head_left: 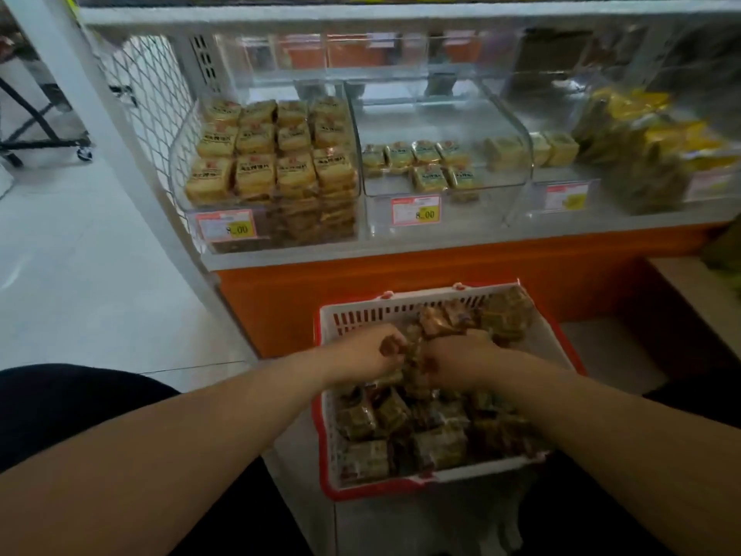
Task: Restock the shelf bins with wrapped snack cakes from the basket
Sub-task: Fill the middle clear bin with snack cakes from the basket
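Step in hand: gathering wrapped snack cakes [425, 431] out of the basket [553, 339], judged as the pick-up before a carry to the shelf bins.
Left hand: the left hand [367, 349] was down in the basket near its far left side, fingers curled round a brownish wrapped cake.
Right hand: the right hand [461, 355] sat just beside the left, fingers curled into the heap and gripping cakes; how many, I could not tell.
Basket: it stood on the floor against the orange shelf base [361, 282], cakes piled loosely from its near edge to its far right corner.
Left bin [272, 170]: at the shelf's left end, stacked nearly full with yellow-wrapped cakes.
Middle bin [441, 166]: one sparse layer of cakes along its front, so likely the one needing stock.
Price tags [416, 210]: clipped to the bin fronts.
Doing it well: take a small stack that each hand can hold square, check the wrappers match the bin, lift clear of the basket's rim, and lay them flat in rows with labels up, without squeezing the soft cakes.
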Demonstrator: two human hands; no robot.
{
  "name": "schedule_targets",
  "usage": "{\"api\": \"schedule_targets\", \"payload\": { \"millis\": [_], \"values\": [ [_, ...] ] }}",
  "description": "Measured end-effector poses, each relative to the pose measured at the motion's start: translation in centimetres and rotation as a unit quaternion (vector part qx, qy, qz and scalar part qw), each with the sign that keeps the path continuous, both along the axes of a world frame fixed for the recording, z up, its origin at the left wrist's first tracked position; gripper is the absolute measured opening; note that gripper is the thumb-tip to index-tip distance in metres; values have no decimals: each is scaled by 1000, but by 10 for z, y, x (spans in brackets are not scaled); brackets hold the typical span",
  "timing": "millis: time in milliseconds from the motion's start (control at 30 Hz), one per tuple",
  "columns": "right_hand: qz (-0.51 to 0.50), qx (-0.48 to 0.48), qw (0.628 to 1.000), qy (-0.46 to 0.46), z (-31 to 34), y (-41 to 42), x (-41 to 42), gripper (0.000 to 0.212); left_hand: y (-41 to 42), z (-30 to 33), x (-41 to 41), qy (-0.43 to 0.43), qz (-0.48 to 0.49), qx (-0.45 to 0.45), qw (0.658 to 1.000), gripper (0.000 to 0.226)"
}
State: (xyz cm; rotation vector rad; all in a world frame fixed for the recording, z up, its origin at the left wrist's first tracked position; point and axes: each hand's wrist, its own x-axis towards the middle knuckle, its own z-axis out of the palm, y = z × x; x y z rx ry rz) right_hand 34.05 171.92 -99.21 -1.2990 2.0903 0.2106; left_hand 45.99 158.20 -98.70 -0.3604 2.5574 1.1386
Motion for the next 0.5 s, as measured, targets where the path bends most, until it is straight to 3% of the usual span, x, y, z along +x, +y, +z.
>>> {"api": "schedule_targets", "payload": {
  "millis": [167, 300, 433, 500],
  "values": [
    [0, 57, 997, -53, -56, 34, 17, 44, 10, -35, -2, -76, -31, -40, 996, 23],
    [44, 102, 993, 45, -87, 44, 32, 44, 7, -37, -6, -91, -16, -44, 995, 26],
    [39, 93, 994, 41, -83, 40, 23, 32, 4, -33, -7, -71, 10, -37, 997, 35],
    [1, 24, 1000, 5, -70, 38, 12, 37, 3, -30, -8, -75, 43, -4, 996, 35]
  ]
}}
